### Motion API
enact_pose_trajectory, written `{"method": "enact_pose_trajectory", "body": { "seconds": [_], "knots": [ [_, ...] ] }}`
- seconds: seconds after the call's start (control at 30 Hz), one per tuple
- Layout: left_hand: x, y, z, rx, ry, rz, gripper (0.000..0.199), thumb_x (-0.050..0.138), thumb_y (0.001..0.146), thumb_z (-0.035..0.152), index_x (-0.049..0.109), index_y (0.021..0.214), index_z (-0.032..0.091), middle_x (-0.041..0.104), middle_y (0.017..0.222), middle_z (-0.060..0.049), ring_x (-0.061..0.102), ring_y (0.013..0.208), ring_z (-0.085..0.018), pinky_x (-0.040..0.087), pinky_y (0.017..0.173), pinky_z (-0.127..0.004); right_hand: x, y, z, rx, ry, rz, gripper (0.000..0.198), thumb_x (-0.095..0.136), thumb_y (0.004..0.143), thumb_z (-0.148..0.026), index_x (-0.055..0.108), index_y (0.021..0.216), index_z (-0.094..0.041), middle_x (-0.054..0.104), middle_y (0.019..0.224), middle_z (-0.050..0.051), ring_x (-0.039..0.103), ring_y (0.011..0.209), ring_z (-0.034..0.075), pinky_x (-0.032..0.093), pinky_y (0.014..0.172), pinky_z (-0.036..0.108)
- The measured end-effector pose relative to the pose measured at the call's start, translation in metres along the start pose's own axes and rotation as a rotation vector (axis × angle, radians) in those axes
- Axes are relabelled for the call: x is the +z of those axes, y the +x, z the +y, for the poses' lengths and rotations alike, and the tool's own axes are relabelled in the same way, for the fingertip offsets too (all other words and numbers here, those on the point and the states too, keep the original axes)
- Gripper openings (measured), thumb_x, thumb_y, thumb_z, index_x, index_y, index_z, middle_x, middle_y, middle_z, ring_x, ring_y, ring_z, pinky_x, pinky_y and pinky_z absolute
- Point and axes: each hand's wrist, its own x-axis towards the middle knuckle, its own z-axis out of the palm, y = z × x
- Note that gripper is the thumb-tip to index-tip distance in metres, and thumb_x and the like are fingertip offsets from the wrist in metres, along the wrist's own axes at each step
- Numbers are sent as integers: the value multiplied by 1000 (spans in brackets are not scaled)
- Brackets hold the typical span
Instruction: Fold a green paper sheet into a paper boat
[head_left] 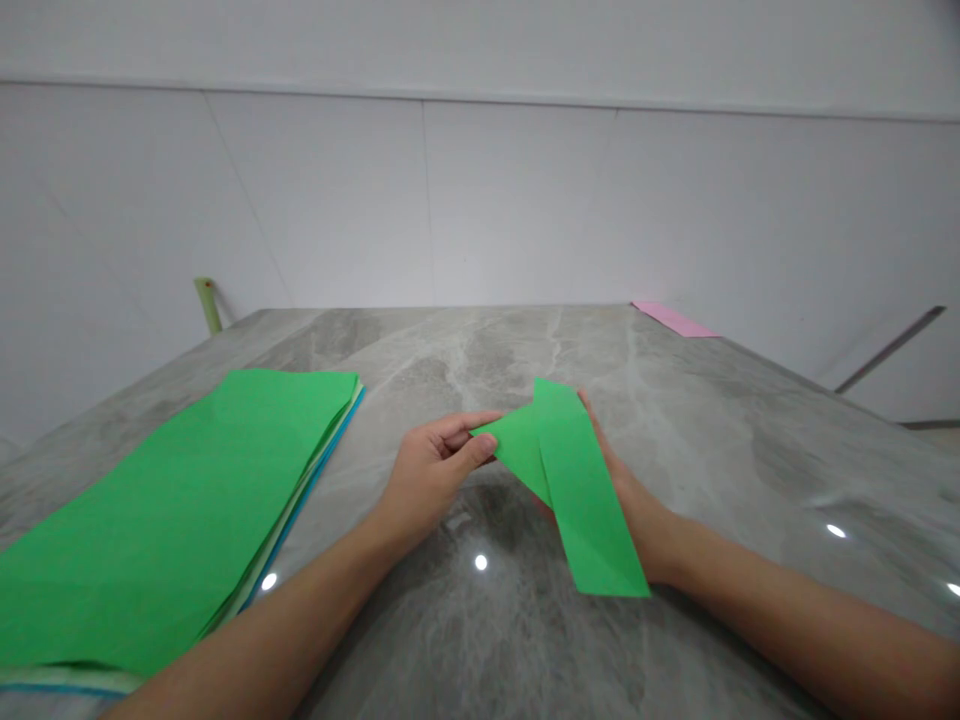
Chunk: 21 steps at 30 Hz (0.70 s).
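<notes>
A green folded paper [589, 490] is held above the grey marbled table between both hands. It has a pointed triangular part on the left and a long flat band on the right. My left hand [439, 460] pinches the pointed tip between thumb and fingers. Behind the band, my right hand [637, 520] supports the paper from the right side; most of its fingers are hidden by the paper.
On the left of the table [420, 360] lies a stack of green sheets [187, 490] with white and blue layers underneath. A pink paper [675, 320] rests at the far right edge. A pale wall stands behind, with a light green object [208, 305] beyond the left edge.
</notes>
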Motion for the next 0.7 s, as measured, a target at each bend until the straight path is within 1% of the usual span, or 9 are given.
{"method": "enact_pose_trajectory", "body": {
  "seconds": [0.07, 0.17, 0.23, 0.3, 0.4, 0.47, 0.57, 0.63, 0.7],
  "knots": [
    [0, 1, -1, -3, 12, -60, 37, 69, 81, 32, 69, 114, 16, 73, 103, -9, 68, 94, -23, 48, 94, -39, -8, 6, -3, -87, -85, -54, 30, 58, 83, -28, 63, 112, -23, 71, 107, 6, 51, 125, 34, -18, 109, 67],
    [-1, 1, -1, 5, 119, -60, 37, 65, 84, 35, 69, 115, 16, 70, 111, -10, 64, 101, -26, 47, 93, -39, -18, 15, -8, -111, -228, -80, 22, 55, 84, -17, 68, 101, -23, 73, 104, 3, 43, 131, 37, -21, 103, 71],
    [0, 0, -1, 3, 122, -65, 44, 60, 87, 41, 64, 123, 15, 67, 118, -13, 61, 108, -29, 47, 90, -40, -20, 19, -11, -123, -302, -92, 22, 53, 86, -12, 68, 98, -23, 72, 110, 1, 35, 136, 38, -22, 101, 73],
    [1, -3, -1, 12, 85, -98, 57, 64, 85, 43, 53, 133, 15, 61, 127, -15, 56, 116, -31, 47, 90, -39, -18, 20, -15, -144, -341, -123, 20, 53, 88, -12, 68, 96, -22, 69, 117, -1, 31, 138, 38, -23, 100, 73],
    [4, -7, -2, 4, 68, -149, 69, 74, 77, 34, 46, 138, 19, 57, 132, -12, 53, 121, -31, 46, 90, -35, -13, 20, -19, -174, -347, -163, 18, 53, 90, -13, 67, 97, -23, 66, 123, -1, 31, 139, 36, -23, 101, 73],
    [5, -9, -2, -20, 4, -154, 61, 73, 77, 29, 50, 133, 20, 60, 128, -10, 54, 119, -30, 46, 88, -34, -11, 18, -20, -194, -334, -143, 19, 54, 89, -13, 67, 100, -23, 65, 125, 0, 31, 139, 35, -22, 102, 73],
    [7, -11, 2, -88, -182, -126, 47, 68, 77, 28, 58, 122, 20, 67, 115, -9, 61, 107, -29, 49, 83, -34, -12, 16, -19, -199, -284, -6, 28, 53, 84, -8, 67, 102, -23, 58, 134, 4, 32, 139, 36, -8, 107, 75],
    [7, -11, 5, -144, -252, -118, 40, 68, 74, 28, 63, 113, 18, 70, 104, -9, 66, 96, -28, 50, 78, -35, -14, 14, -18, -153, -219, 135, 34, 48, 82, -4, 67, 101, -24, 50, 142, 4, 36, 137, 35, 10, 111, 72],
    [7, -12, 8, -190, -249, -154, 37, 70, 73, 29, 65, 108, 18, 71, 97, -8, 67, 88, -27, 51, 75, -35, -16, 12, -17, -95, -158, 245, 36, 46, 82, -4, 68, 101, -26, 41, 148, 3, 39, 134, 33, 27, 109, 67]
  ]
}}
